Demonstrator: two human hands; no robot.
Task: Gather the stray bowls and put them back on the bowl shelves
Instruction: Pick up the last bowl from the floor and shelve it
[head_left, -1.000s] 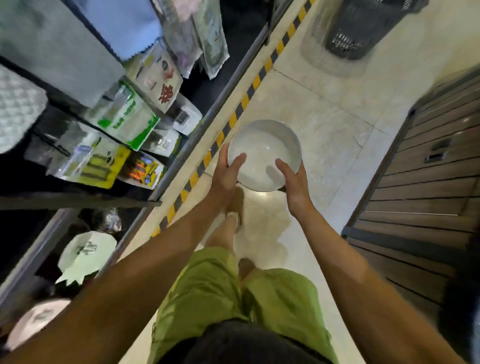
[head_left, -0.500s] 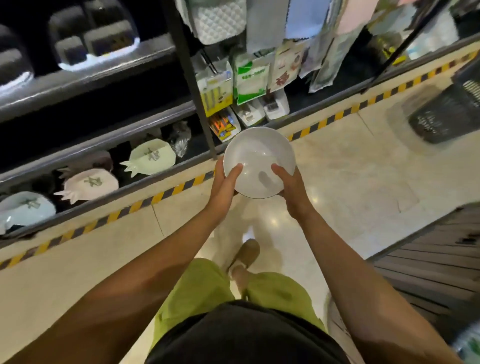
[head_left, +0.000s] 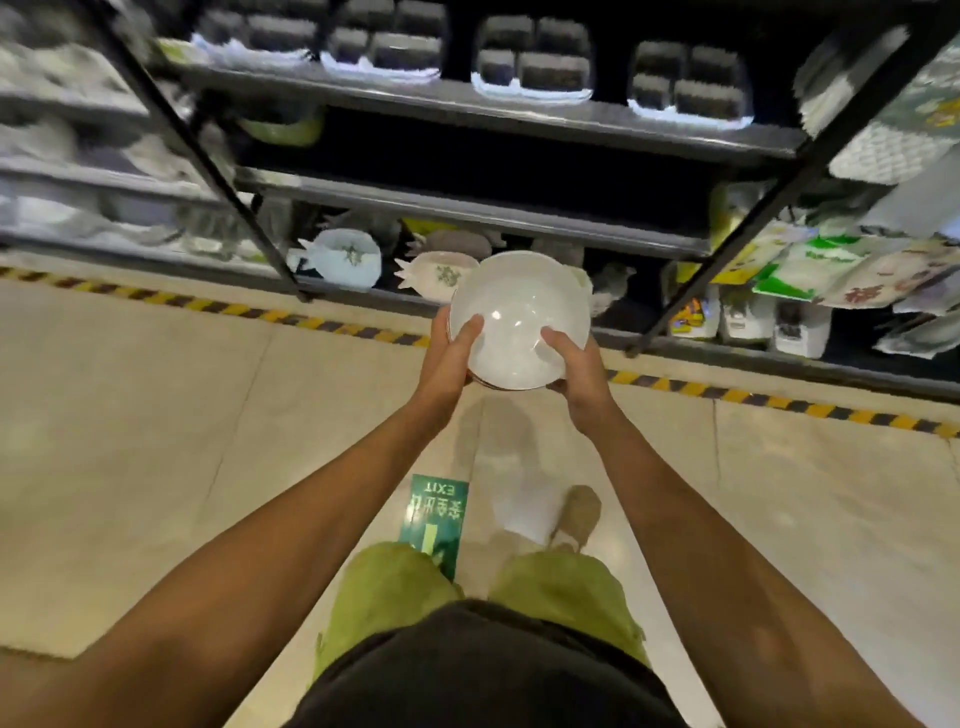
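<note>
Gripping the white bowl (head_left: 519, 317) by both sides, the person holds it out ahead of the body, above the floor (head_left: 156, 415) and in front of the lowest shelf (head_left: 363, 298) of a dark metal rack (head_left: 202, 140). The left hand (head_left: 448, 361) clasps the bowl's left side, thumb hooked over the rim and lying inside, fingers curled underneath. The right hand (head_left: 581, 366) mirrors it on the right side, thumb inside and fingers below. Both forearms reach forward, nearly straight, and converge on the bowl. Its opening faces up toward the camera. A thin darker rim shows just under its near edge; whether that is a second bowl cannot be told

Behind the bowl, at the front edge of the lowest shelf, lie two pineapple-shaped plates: a cream plate (head_left: 435, 275) right beside the bowl's far left rim in the view, and a pale blue plate (head_left: 347, 259) further left. On the top shelf stand dark divided containers (head_left: 535, 67) in a row. Green and white packets (head_left: 800, 260) hang at the rack's right end, their print too blurred to read. Yellow-and-black hazard tape (head_left: 779, 402) runs along the floor at the rack's foot. A green floor sticker (head_left: 436, 519) below the left forearm reads "EXIT", upside down from here, with Chinese characters and a white arrow. Green shorts (head_left: 384, 587) and one tan shoe (head_left: 577, 514) show at the bottom
</note>
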